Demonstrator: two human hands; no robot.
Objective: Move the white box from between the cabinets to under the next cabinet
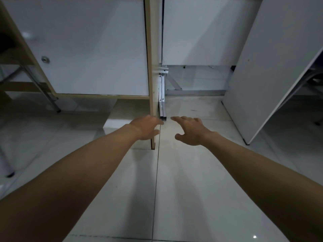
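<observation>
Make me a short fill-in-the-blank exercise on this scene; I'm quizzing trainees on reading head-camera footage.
1. The white rectangular box lies on the tiled floor under the wood-edged white ____ on the left.
2. Both hands are ____, holding nothing.
3. The left hand is at the upright light wooden ____ beside the box.
4. The right hand hovers with fingers spread over the bare ____.

Missing words: cabinet; empty; panel; floor
</observation>
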